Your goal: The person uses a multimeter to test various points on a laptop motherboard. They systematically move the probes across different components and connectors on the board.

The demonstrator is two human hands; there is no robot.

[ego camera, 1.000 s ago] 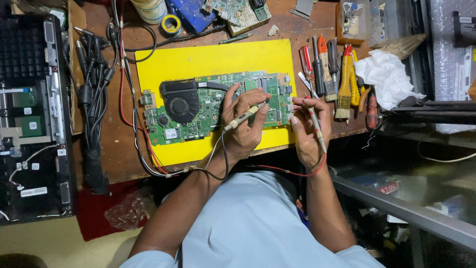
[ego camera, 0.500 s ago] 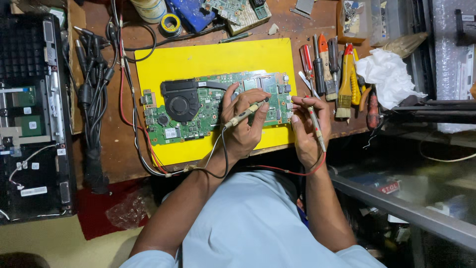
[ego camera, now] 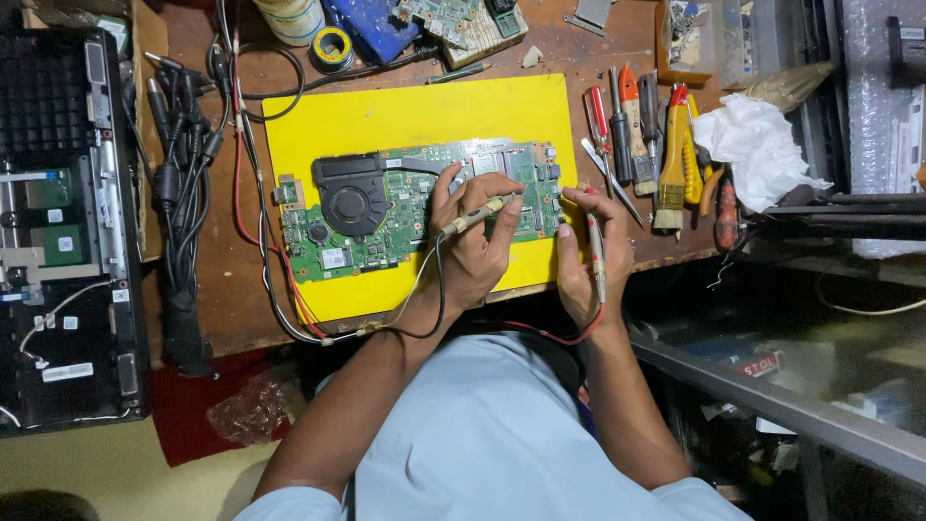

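A green laptop circuit board (ego camera: pixel 386 207) with a black fan lies on a yellow mat (ego camera: pixel 405 116) on the wooden bench. My left hand (ego camera: pixel 473 246) grips a pale probe (ego camera: pixel 477 214) on a black lead, its tip resting on the board's right part. My right hand (ego camera: pixel 588 256) holds a second probe (ego camera: pixel 596 253) on a red lead, upright at the board's right edge. Both leads run back under my arms.
Screwdrivers, pliers and a brush (ego camera: pixel 656 135) lie right of the mat beside a crumpled white cloth (ego camera: pixel 757 145). Black cables (ego camera: pixel 183 183) and an opened laptop base (ego camera: pixel 63 232) sit at the left. Solder rolls (ego camera: pixel 333 46) and another board (ego camera: pixel 453 19) lie at the back.
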